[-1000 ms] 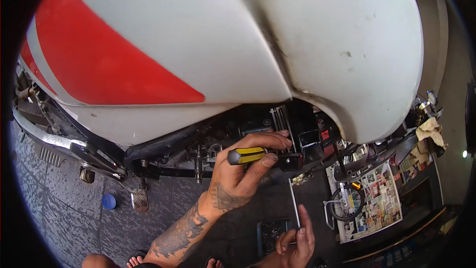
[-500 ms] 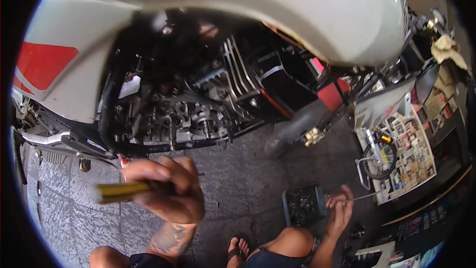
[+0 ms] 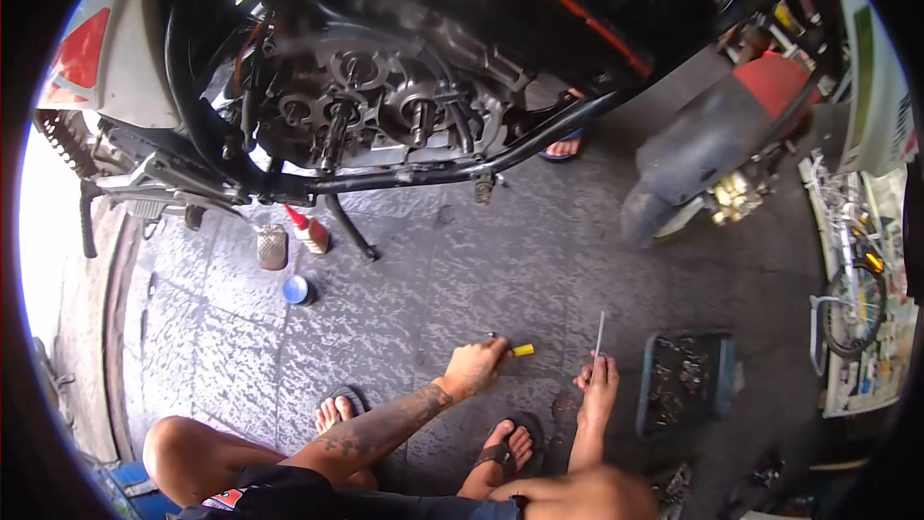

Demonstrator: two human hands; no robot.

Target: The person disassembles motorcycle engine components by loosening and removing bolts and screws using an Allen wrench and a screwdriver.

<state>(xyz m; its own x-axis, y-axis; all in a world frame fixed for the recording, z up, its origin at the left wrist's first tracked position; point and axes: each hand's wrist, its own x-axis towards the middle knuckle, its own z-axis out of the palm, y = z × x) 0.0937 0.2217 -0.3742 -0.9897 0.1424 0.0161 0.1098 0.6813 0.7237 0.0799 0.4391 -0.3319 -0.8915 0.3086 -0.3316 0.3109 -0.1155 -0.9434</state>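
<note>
Low over the paved floor, my left hand (image 3: 474, 369) is closed round a tool with a yellow handle (image 3: 523, 351), whose end sticks out on the right. To the right, my right hand (image 3: 598, 385) pinches a thin metal rod (image 3: 602, 332) that points up. Both hands are well apart from the motorcycle. Its opened engine (image 3: 361, 111), with exposed gears and shafts, sits above them inside the black frame tube (image 3: 423, 174).
A tray of small parts (image 3: 686, 380) lies right of my right hand. A red-capped bottle (image 3: 310, 232) and a blue lid (image 3: 297, 290) stand by the pedal (image 3: 272, 247). The front wheel (image 3: 693, 149) is upper right. Another person's foot (image 3: 563, 146) shows beyond the frame.
The view has swung from the white body panel down to the engine and floor. My left hand has left the motorcycle with the yellow-handled tool. My right hand still holds the rod, now upright.
</note>
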